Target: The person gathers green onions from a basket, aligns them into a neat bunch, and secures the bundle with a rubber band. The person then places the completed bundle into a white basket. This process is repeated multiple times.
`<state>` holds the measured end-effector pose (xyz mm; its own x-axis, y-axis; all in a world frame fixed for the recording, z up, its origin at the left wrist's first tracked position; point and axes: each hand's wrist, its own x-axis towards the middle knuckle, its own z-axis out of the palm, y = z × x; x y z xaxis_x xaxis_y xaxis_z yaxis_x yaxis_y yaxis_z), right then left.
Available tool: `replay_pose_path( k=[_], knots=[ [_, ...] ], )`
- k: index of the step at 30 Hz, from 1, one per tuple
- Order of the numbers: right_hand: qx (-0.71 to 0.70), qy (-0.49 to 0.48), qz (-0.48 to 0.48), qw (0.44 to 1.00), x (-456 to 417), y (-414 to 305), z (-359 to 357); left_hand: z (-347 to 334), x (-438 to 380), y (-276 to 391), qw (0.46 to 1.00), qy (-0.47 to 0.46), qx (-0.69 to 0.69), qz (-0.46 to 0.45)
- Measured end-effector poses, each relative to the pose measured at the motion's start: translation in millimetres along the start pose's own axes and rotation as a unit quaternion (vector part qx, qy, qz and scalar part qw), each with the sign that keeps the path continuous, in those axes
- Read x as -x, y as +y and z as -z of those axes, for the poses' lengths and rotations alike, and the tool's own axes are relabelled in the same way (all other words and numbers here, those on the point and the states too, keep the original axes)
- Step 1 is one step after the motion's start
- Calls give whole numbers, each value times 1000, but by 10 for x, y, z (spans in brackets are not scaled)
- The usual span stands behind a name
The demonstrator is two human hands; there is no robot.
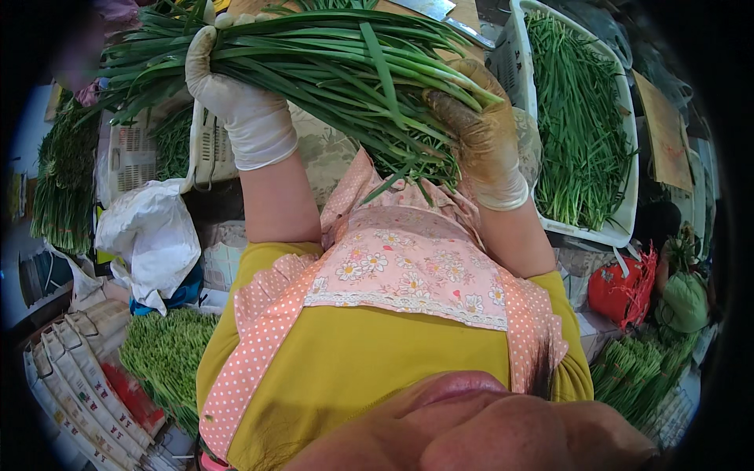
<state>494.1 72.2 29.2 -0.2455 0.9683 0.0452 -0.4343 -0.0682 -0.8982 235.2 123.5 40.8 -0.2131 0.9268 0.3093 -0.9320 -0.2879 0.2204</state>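
Before my chest, a long bunch of garlic chives lies sideways between my two gloved hands. My left hand, in a whitish soiled glove, is closed around the leafy part, its thumb on the near side. My right hand, its glove stained brown, grips the pale stem ends. Some shorter loose stalks hang below the bunch near my right hand, above the lap of a pink flowered apron. Beyond the bunch, a cleaver rests on a wooden board.
To the right stands a white plastic crate full of cut greens. A slotted crate and a white plastic bag are on the left. Bundled greens stand lower left. A red bag with red ties lies at right.
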Motion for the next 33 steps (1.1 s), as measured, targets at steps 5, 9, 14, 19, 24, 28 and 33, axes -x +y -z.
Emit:
replay_pose_path(
  k=[5, 9, 14, 19, 24, 28, 33],
  knots=[
    [-23, -47, 12, 999, -81, 12, 108, -107, 50, -30, 999, 54, -8, -2],
    [117, -122, 4, 986, -94, -159, 74, 23, 16, 45, 999, -11, 14, 45],
    [129, -107, -38, 985, -66, -318, 128, -50, 90, -31, 995, 46, -84, -12],
    [88, -118, 44, 988, 54, -297, 820, -69, 27, 162, 997, 62, -19, -38],
    [685, 8, -14, 728, 189, -386, 1460, 51, -52, 563, 996, 71, -20, -58],
    [639, -32, 319, 699, 38, -615, 773, 50, -86, 321, 987, 119, -38, -101],
    [645, -140, 516, 546, -282, -577, -40, -177, -6, -79, 970, 165, -168, -62]
  ],
)
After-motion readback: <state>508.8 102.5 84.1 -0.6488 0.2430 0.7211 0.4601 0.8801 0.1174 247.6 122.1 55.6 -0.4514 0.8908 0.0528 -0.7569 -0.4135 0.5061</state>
